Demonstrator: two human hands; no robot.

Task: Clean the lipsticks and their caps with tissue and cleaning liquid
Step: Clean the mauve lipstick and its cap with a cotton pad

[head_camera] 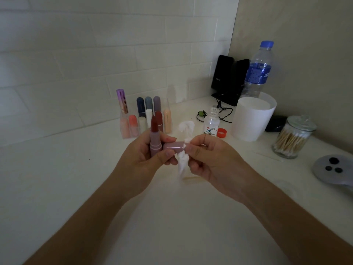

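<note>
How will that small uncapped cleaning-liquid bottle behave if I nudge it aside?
The small bottle is narrow and upright, so it would probably tip easily. Its neck is open, with the red cap lying beside it, so a tip likely spills. It looks like thin clear plastic, so probably light.

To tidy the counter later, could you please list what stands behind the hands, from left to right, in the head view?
Clear lipstick organizer → crumpled tissue → open cleaning-liquid bottle → red cap → white container → cotton-swab jar.
</note>
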